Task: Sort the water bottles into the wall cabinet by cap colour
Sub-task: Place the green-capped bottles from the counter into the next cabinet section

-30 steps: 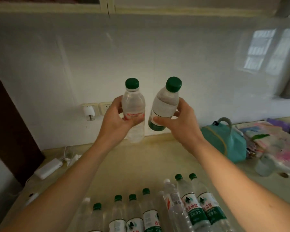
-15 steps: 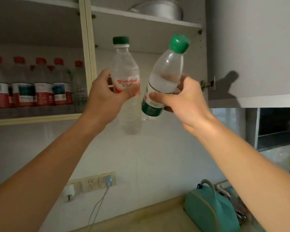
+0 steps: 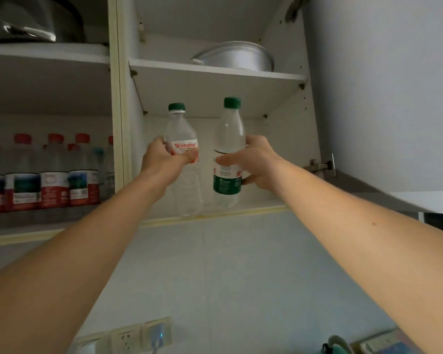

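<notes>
My left hand (image 3: pixel 164 160) grips a clear green-capped bottle with a red-lettered label (image 3: pixel 182 139), held upright. My right hand (image 3: pixel 253 162) grips a taller green-capped bottle with a green and white label (image 3: pixel 228 154), also upright. Both bottles stand at the front of the right compartment of the wall cabinet (image 3: pixel 215 213), their bases at or just above its lower shelf edge. Several red-capped bottles (image 3: pixel 54 172) line the lower shelf of the left compartment.
A metal basin (image 3: pixel 235 57) lies on the upper right shelf and a metal pot (image 3: pixel 31 24) on the upper left. The open cabinet door (image 3: pixel 381 93) hangs at the right. Wall sockets (image 3: pixel 138 335) sit below on the tiled wall.
Both hands have risen from above the counter to the cabinet, carrying the two green-capped bottles into the right compartment. The right bottle has gone from tilted to upright. The view has tipped upward.
</notes>
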